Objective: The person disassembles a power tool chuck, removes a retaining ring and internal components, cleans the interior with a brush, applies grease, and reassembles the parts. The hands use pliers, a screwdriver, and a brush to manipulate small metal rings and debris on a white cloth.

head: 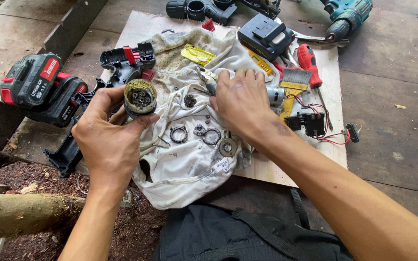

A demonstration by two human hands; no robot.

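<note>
My left hand point(107, 135) grips a round, greasy gearbox housing point(140, 98), its open end up with small gears showing inside. My right hand point(240, 104) lies palm down on a dirty white cloth point(189, 164), fingers curled over pliers point(206, 77) next to a small silver motor point(276, 95). Whether it grips them I cannot tell. On the cloth below it lie ring gears point(179, 134), a second ring point(212, 137), a round washer point(228, 147) and small metal parts.
A wooden board point(291, 164) carries the cloth, a black drill shell half point(126, 60), a black battery pack point(265, 35), a red screwdriver point(308, 60), a paintbrush point(293, 82), a wired switch point(308, 123). Red-black batteries point(39, 87) left, teal drill point(347, 17) far right, black bag point(238, 237) near.
</note>
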